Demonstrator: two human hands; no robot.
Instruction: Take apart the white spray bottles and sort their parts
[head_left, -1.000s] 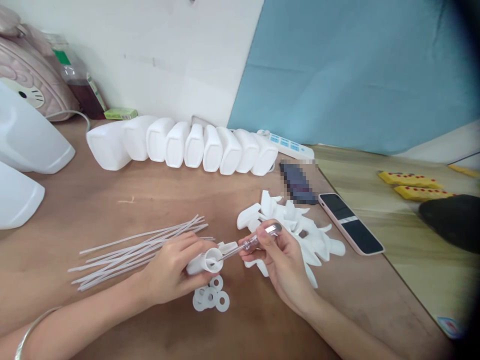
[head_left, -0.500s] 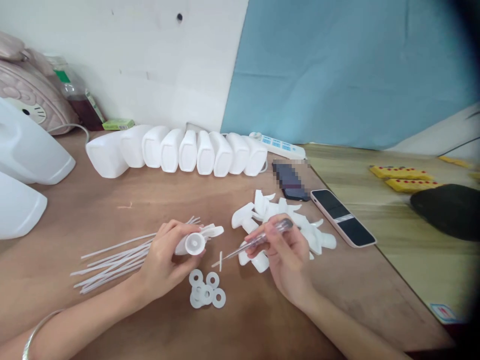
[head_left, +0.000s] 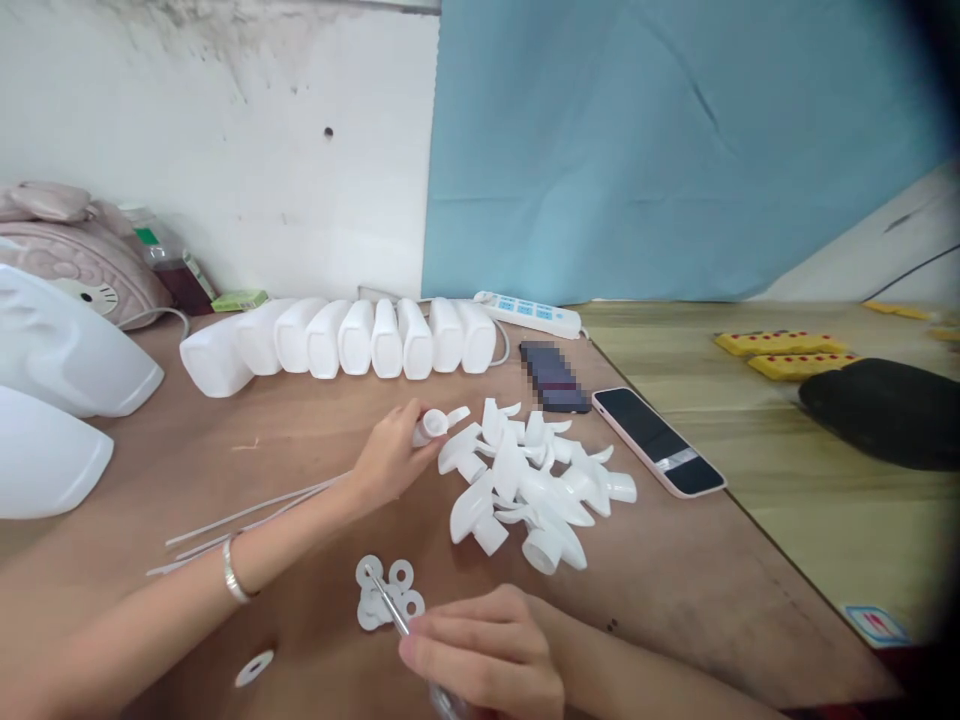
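Observation:
My left hand (head_left: 390, 460) reaches forward and grips a white spray head (head_left: 435, 424) at the near edge of a pile of white spray heads (head_left: 536, 480). My right hand (head_left: 487, 655) is close to me at the bottom of the view, fingers closed round a thin clear-handled tool (head_left: 394, 610). The tool's tip rests on a small cluster of white ring washers (head_left: 390, 590). One more washer (head_left: 253, 668) lies alone to the left. A bundle of thin white tubes (head_left: 247, 515) lies under my left forearm.
A row of white bottles (head_left: 352, 340) lies on its side along the back of the brown table (head_left: 225, 440). Two large white jugs (head_left: 52, 400) are at far left. A pink phone (head_left: 660, 440), a dark phone (head_left: 553, 378) and a power strip (head_left: 529, 312) lie right of centre.
My left hand has carried its spray head forward to the pile. My right hand has pulled back toward me and brought the tool's tip down onto the washers. The camera has tilted up.

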